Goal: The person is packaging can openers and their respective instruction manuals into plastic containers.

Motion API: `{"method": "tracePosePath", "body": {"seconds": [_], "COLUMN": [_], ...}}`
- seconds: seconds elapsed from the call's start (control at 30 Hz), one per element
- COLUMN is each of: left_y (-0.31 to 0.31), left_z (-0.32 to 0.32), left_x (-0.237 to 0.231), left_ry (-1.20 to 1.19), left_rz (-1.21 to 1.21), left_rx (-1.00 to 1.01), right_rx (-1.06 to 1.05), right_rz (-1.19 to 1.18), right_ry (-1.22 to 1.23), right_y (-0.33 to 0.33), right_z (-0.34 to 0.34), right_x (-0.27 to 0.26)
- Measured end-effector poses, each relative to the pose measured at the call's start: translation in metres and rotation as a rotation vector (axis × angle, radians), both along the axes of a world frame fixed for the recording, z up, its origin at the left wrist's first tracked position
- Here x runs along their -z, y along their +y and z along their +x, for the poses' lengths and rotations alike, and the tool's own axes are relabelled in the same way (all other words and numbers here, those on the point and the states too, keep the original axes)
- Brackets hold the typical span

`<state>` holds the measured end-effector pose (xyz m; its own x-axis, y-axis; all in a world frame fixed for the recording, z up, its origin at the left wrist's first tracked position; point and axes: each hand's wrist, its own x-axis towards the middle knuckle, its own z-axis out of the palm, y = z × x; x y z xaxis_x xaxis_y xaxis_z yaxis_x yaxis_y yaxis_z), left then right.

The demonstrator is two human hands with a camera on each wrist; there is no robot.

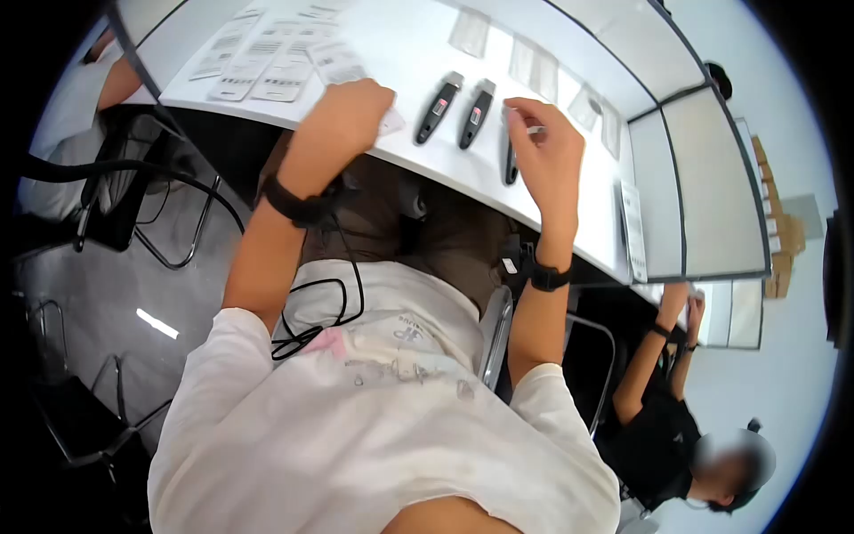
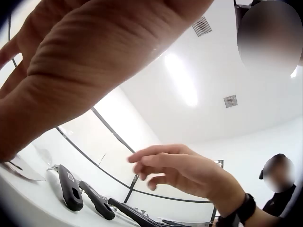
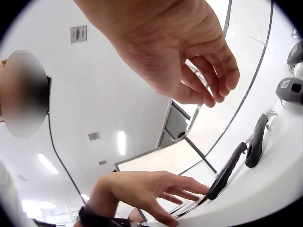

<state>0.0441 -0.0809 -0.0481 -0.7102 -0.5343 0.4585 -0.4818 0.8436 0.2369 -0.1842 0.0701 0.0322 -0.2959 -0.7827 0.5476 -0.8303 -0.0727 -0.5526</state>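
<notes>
Three black-handled tools with metal ends lie side by side on the white table: one on the left (image 1: 438, 109), one in the middle (image 1: 478, 114), and one (image 1: 511, 162) partly behind my right hand (image 1: 553, 153). That hand hovers above the table, fingers loosely bent and apart from the handles. My left hand (image 1: 345, 125) is low at the table's front edge, its fingers fairly straight over a printed card (image 2: 26, 171). Only part of the card shows past the fingers. In the right wrist view the left fingers (image 3: 189, 183) overlap the end of a black handle (image 3: 227, 172).
Printed cards (image 1: 280, 71) lie in overlapping rows at the table's left. Clear plastic covers (image 1: 534, 67) lie along the back, below a partition (image 1: 721, 151) that encloses the table. Another card (image 1: 632, 231) leans at the right edge. A person (image 1: 654, 427) sits farther right.
</notes>
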Motion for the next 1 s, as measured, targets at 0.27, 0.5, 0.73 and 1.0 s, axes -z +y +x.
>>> {"method": "tracePosePath", "body": {"seconds": [0.27,0.5,0.73,1.0], "left_y": [0.022,0.015,0.012,0.009], "left_z": [0.005,0.018,0.017,0.014], "left_x": [-0.068,-0.070,-0.045,-0.055], "left_ry": [-0.267,-0.108,0.006,-0.063], "left_rz": [0.363,0.411,0.291,0.338], "left_rx": [-0.094,-0.025,-0.032,-0.051], "right_rx": [-0.041,0.014,0.095,0.061], "right_rz": [0.517,0.970,0.404,0.407], "right_ry": [0.445,0.622,0.373,0.560], "right_y": [-0.218,-0.288,-0.228,-0.081], "right_z": [-0.076,-0.081,-0.041,0.067], "right_x": [0.002,0.017,-0.020,0.002]}}
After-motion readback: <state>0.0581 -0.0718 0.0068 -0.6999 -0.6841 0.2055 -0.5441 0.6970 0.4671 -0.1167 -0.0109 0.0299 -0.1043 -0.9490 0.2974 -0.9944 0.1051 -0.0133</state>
